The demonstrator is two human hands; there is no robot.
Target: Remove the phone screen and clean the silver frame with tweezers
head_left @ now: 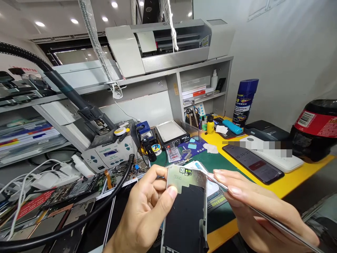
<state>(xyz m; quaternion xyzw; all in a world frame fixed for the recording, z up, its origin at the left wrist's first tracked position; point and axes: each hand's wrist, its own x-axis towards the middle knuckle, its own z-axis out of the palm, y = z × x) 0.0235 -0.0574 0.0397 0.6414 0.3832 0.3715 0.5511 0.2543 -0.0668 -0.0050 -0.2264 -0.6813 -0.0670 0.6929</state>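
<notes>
My left hand (146, 211) is closed around the left edge of a phone screen (185, 218), its thumb pressed on the upper left of the panel. The back side faces me, with a silvery metal plate at the top and a black sheet below it. Small cut-outs show near the top edge. On the right, my right hand (263, 207) grips a long thin metal tool (279, 225) like a pen. Its tip touches or lies very near the screen's top right corner; I cannot tell which. Behind the panel, a pale phone-shaped piece (213, 188) is partly hidden.
A green mat (223, 214) covers part of the yellow table (292, 182). A phone showing a timer (252, 163), a spray can (245, 102) and a large cola bottle (317, 126) are at right. A black hose (105, 200) curves over phone parts at left, before a soldering station (110, 156).
</notes>
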